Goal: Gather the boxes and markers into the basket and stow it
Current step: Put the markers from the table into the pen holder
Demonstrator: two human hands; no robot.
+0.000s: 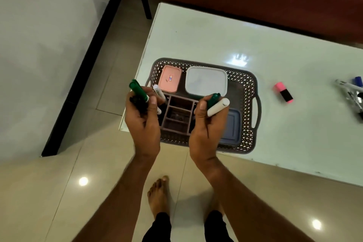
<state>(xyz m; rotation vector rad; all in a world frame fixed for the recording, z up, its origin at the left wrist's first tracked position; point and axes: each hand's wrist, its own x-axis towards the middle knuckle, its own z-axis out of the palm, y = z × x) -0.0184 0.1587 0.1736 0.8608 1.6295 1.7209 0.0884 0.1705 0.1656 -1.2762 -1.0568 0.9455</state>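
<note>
Your left hand (144, 116) is closed around a bundle of markers at the centre left of the frame: a green-capped marker (138, 91) runs diagonally, cap toward the upper left, standing out above your curled fingers, and a white-barrelled marker (158, 91) beside it points the same way. Your right hand (204, 124) grips two more: a white marker (218, 107) whose long axis tilts toward the upper right, its end past your thumb, and a green marker cap (214, 98) just above it. Both hands hover over the dark lattice basket (249, 92) on the pale table (216, 35), which holds a pink box (170, 81), a white lidded box (206, 81), a blue lidded box (230, 125) and a brown divided organiser (179, 114). A pink and black highlighter (283, 92) lies right of the basket, well apart, with more markers (351, 90) at the right edge.
</note>
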